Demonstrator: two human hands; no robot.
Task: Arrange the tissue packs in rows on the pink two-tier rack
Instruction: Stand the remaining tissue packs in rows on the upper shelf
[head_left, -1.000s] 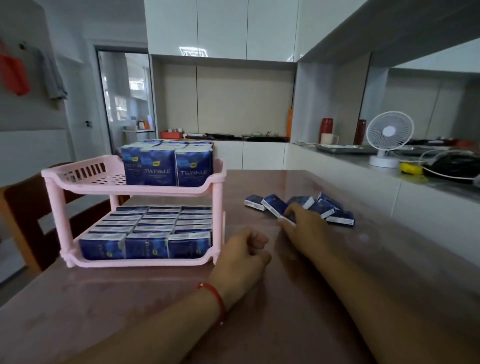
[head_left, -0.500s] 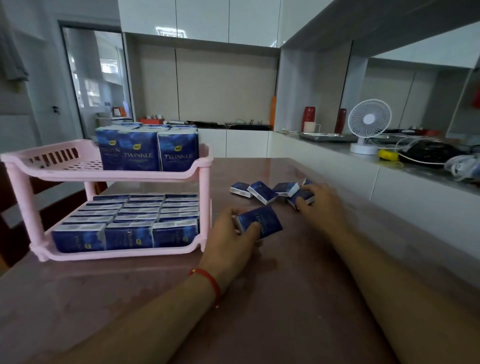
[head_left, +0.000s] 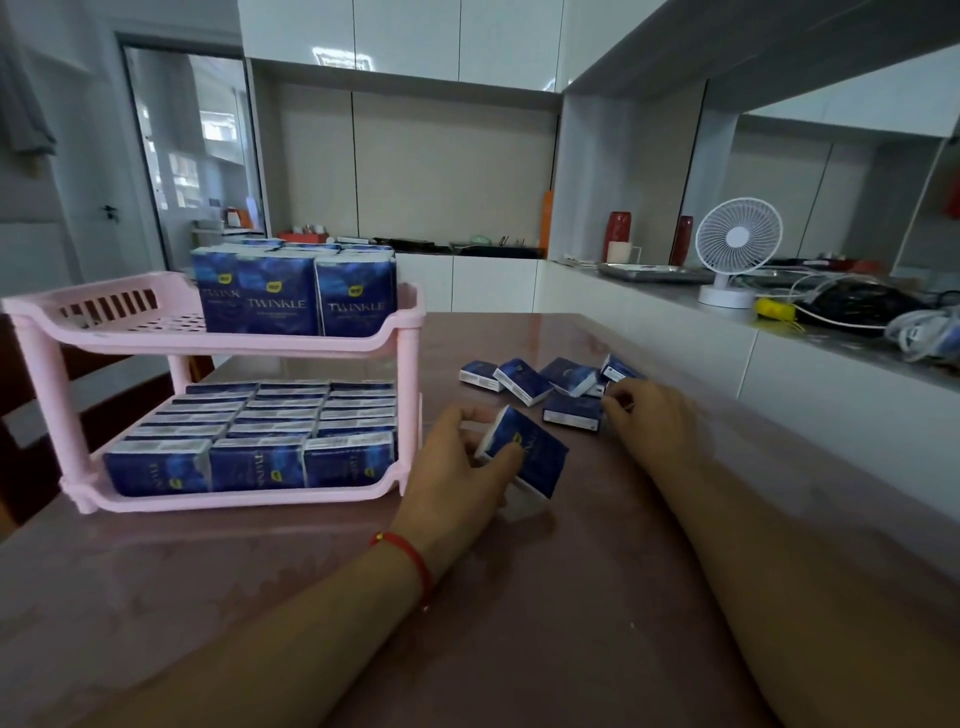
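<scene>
Table (head_left: 519, 623) bare beside rack (head_left: 400, 332); left grip (head_left: 457, 483) holds tilted pack (head_left: 524, 452).

rack (head_left: 400, 332) left on table (head_left: 519, 623) | loose packs (head_left: 524, 382) right (behind both hands)

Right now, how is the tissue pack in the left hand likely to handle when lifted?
The tissue pack looks small and probably light: the left hand tilts it with fingertips alone. Its glossy wrapper may be slippery. Likely soft and squeezable, not fragile.

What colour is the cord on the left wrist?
Red; the cord shows clearly in the head view.
</scene>
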